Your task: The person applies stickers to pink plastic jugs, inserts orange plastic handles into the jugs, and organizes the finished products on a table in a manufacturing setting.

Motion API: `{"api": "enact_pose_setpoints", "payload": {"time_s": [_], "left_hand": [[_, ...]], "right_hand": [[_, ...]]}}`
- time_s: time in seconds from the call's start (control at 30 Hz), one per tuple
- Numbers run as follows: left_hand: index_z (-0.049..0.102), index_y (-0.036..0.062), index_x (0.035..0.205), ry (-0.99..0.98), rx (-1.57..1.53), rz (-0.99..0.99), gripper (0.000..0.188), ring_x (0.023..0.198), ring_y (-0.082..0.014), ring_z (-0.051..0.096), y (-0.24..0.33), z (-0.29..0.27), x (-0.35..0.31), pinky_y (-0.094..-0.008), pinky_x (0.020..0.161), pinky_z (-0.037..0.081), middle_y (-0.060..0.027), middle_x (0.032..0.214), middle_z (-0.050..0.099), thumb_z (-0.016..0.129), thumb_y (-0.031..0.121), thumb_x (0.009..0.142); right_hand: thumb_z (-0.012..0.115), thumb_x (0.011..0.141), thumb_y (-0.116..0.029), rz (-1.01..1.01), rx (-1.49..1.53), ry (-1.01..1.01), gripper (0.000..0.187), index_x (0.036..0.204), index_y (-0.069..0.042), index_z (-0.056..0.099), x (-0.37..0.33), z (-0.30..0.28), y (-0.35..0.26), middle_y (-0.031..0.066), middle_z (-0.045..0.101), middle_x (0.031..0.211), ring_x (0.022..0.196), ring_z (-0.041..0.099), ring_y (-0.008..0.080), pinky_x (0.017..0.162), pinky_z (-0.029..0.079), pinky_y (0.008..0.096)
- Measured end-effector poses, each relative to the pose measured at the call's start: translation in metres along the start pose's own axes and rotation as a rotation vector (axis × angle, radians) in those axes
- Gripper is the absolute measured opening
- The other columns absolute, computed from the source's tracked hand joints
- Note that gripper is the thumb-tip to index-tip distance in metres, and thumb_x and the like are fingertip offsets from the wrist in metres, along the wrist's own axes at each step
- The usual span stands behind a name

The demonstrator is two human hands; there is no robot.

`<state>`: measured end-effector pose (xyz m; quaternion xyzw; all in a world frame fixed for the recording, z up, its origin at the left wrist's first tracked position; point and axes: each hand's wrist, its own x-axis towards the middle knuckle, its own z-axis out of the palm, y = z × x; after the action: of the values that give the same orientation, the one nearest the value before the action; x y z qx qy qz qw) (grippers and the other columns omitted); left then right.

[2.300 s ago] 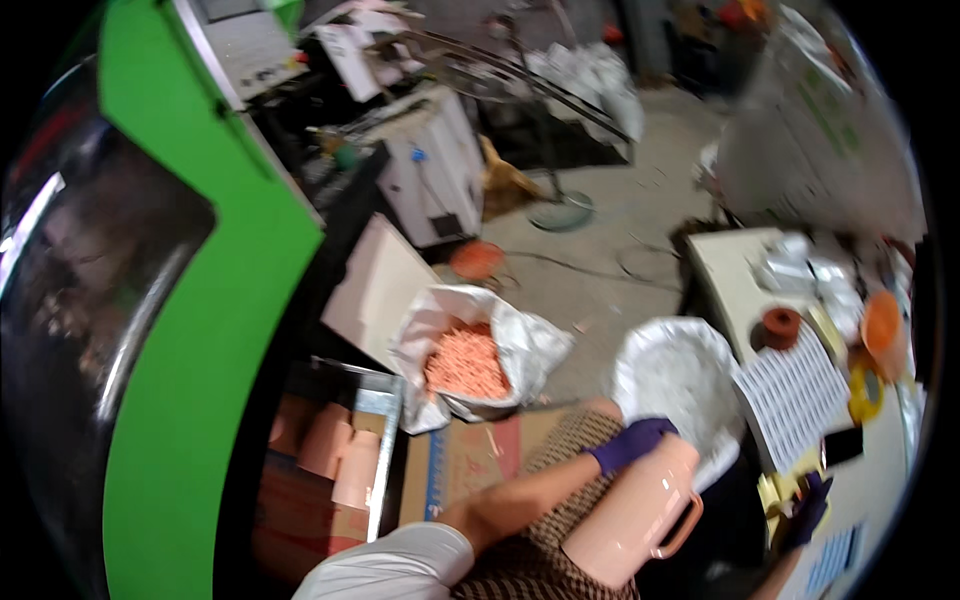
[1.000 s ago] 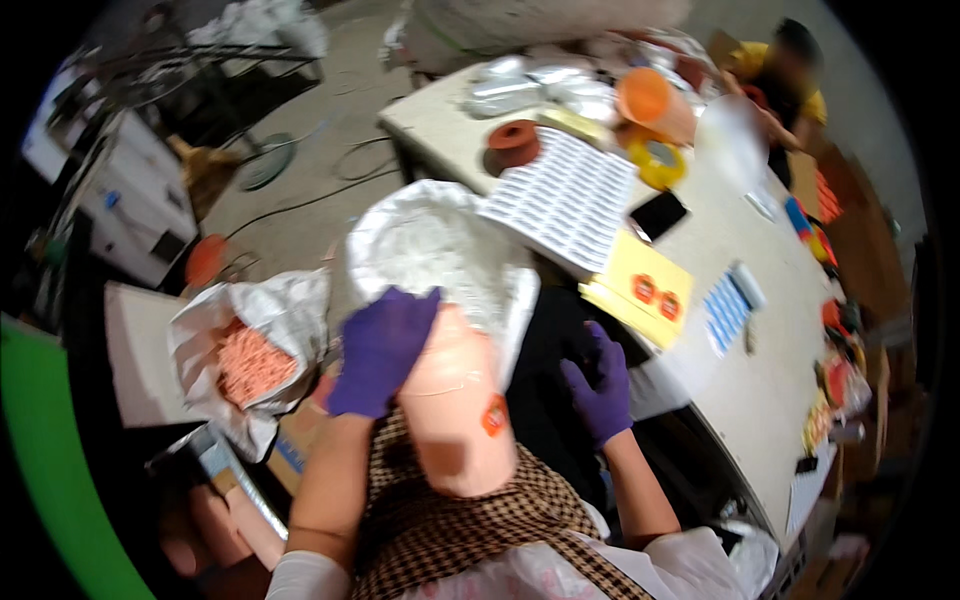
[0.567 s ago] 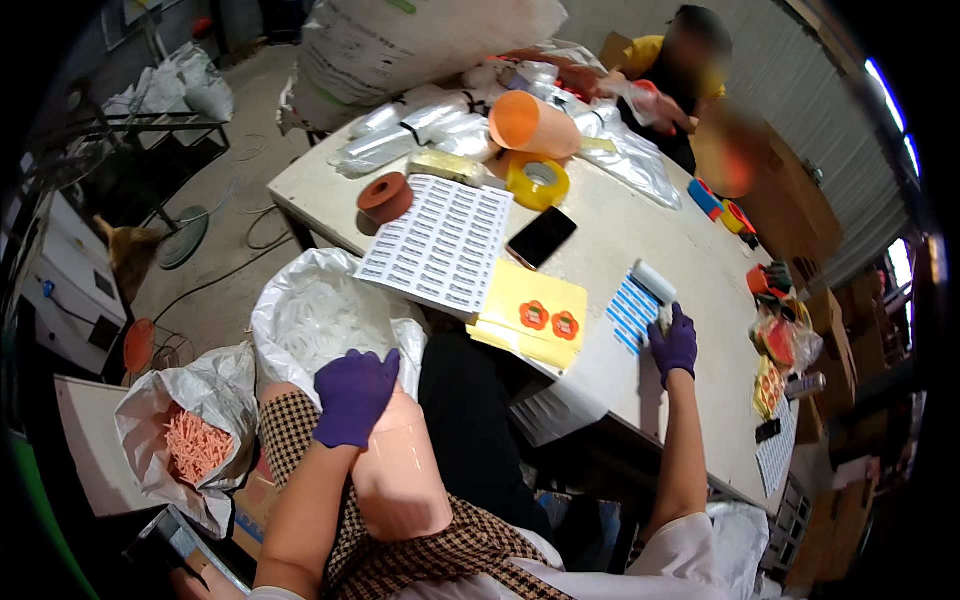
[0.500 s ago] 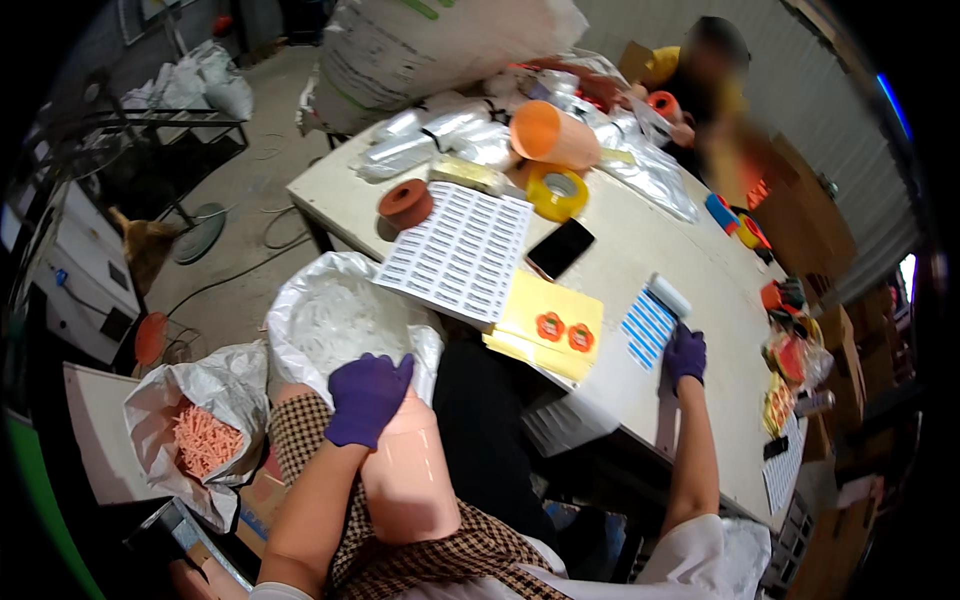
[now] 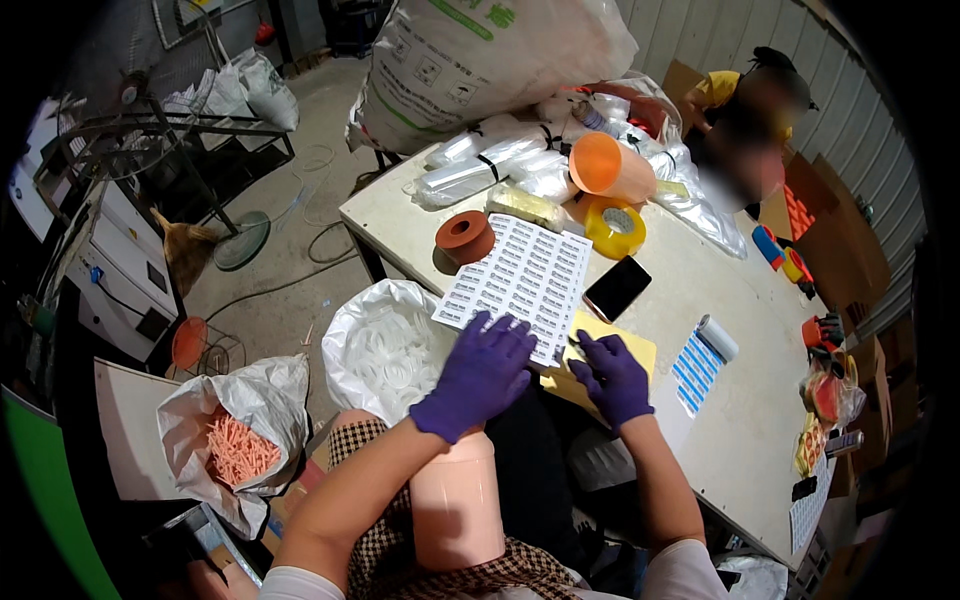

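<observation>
My left hand (image 5: pixel 478 375), in a purple glove, lies with fingers stretched over the near edge of a white sheet of printed labels (image 5: pixel 525 275). My right hand (image 5: pixel 612 378), gloved alike, is over a yellow sheet (image 5: pixel 635 352), its thumb and fingers apart beside the label sheet's near right corner. Whether anything small is at its fingertips is unclear. Across my lap rests a pink plastic jar (image 5: pixel 458 505), its upper end partly hidden behind my left forearm. A partly unrolled strip of blue labels (image 5: pixel 698 370) lies right of my right hand.
On the table are a brown tape roll (image 5: pixel 465 237), yellow tape (image 5: pixel 613 228), a phone (image 5: pixel 618 290), an orange cup (image 5: pixel 612 167) and clear plastic bags (image 5: pixel 480 172). A bag of clear rings (image 5: pixel 390 355) and a bag of pink pieces (image 5: pixel 240 450) stand left. A co-worker sits across.
My left hand has left the jar for the label sheet. My right hand has moved left from the blue label strip to the yellow sheet, covering its orange flower shapes. The view has shifted.
</observation>
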<state>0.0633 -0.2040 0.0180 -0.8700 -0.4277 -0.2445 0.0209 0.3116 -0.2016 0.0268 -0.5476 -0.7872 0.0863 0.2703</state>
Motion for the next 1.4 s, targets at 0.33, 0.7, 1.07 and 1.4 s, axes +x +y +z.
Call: {"api": "enact_pose_setpoints", "payload": {"time_s": [0.33,0.7,1.07,1.4], "left_hand": [[0.058,0.0073,0.133,-0.014,-0.073,-0.051,0.055,0.128,-0.0279,0.054,-0.001,0.046,-0.008,-0.0504,0.114,0.032,-0.0121,0.134,0.06,0.067,0.018,0.081],[0.059,0.0056,0.132,0.011,-0.075,-0.067,0.055,0.13,-0.0289,0.053,0.0,0.052,-0.011,-0.0514,0.114,0.031,-0.0129,0.135,0.06,0.063,0.012,0.078],[0.064,0.0052,0.123,0.144,-0.458,-0.346,0.038,0.115,-0.0354,0.06,-0.025,-0.035,-0.071,-0.0414,0.104,0.044,-0.0152,0.123,0.066,0.067,0.02,0.088],[0.051,0.0,0.132,0.035,-1.18,-0.664,0.036,0.117,-0.0147,0.051,-0.004,-0.002,-0.156,-0.0309,0.104,0.041,-0.0082,0.123,0.059,0.052,0.019,0.102]], "right_hand": [[0.061,0.095,-0.035,0.049,-0.254,-0.01,0.028,0.113,-0.017,0.072,0.036,0.042,0.013,0.0082,0.064,0.089,0.077,0.065,0.0277,0.062,0.052,0.0409],[0.054,0.098,-0.042,0.163,-0.228,-0.213,0.031,0.115,-0.023,0.072,0.051,0.035,-0.002,0.0076,0.067,0.095,0.085,0.068,0.0284,0.073,0.054,0.0406],[0.058,0.1,-0.016,0.136,0.646,0.297,0.031,0.126,-0.001,0.067,0.029,0.008,0.009,0.0048,0.068,0.109,0.085,0.06,0.0156,0.082,0.051,0.0319],[0.076,0.079,-0.022,-0.458,0.049,-0.064,0.047,0.126,-0.029,0.069,-0.13,0.032,-0.122,0.002,0.058,0.089,0.07,0.058,0.0187,0.057,0.047,0.0318]]}}
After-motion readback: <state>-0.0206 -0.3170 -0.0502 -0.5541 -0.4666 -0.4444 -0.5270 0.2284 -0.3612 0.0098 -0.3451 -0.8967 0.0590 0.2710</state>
